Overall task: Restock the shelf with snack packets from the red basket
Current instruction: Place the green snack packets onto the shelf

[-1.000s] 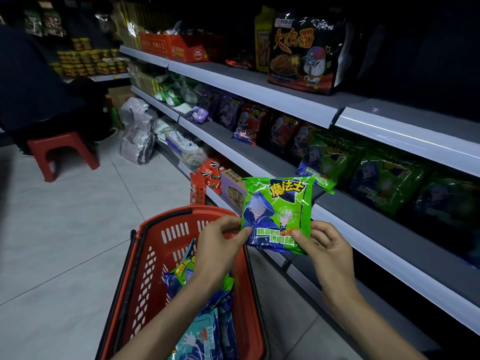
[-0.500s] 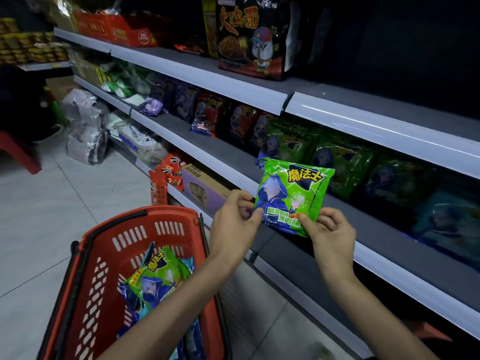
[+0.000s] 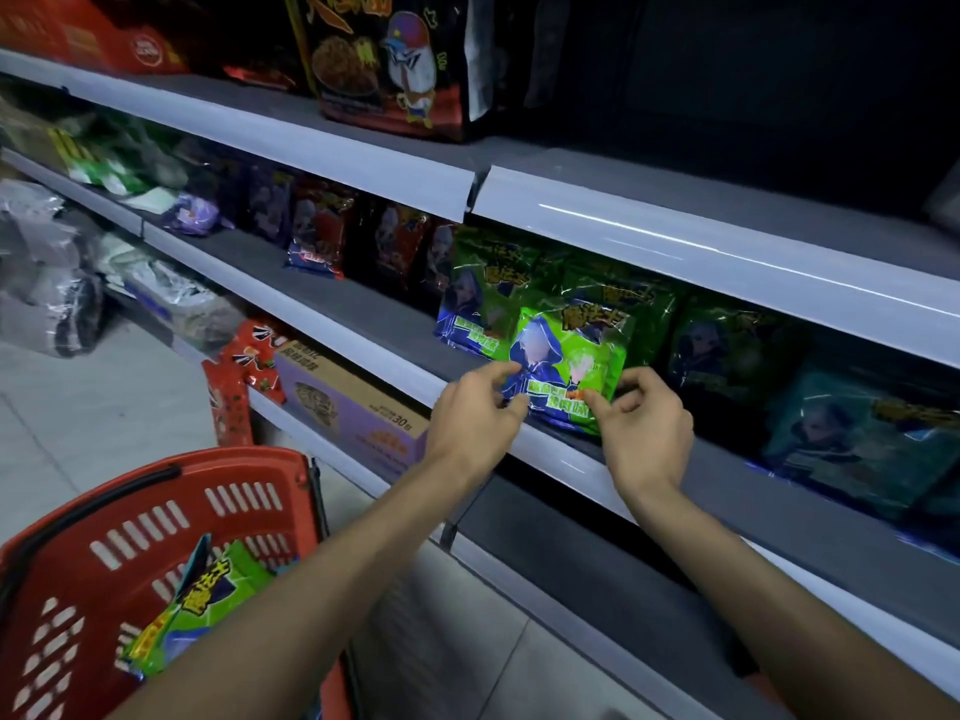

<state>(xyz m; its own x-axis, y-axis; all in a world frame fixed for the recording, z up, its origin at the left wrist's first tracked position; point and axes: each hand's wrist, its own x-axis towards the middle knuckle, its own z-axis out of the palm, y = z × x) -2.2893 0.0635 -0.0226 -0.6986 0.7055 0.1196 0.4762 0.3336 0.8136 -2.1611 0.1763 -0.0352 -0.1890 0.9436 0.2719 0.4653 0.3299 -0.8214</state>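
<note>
I pinch the upright green packet [image 3: 571, 366] by its lower corners, left grip [image 3: 478, 407] and right grip [image 3: 644, 428] equally near, above the shelf [image 3: 363, 309] front edge, matching row [image 3: 488, 298] directly behind.

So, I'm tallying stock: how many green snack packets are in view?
5. One held packet, pinched by left hand and right hand at the shelf edge; behind it a left packet, middle packet and right packet; one loose packet in the red basket. Others may be hidden.

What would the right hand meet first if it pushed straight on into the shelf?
Probably the standing green packets just behind the held packet that the right hand pinches; depth is hard to judge.
</note>
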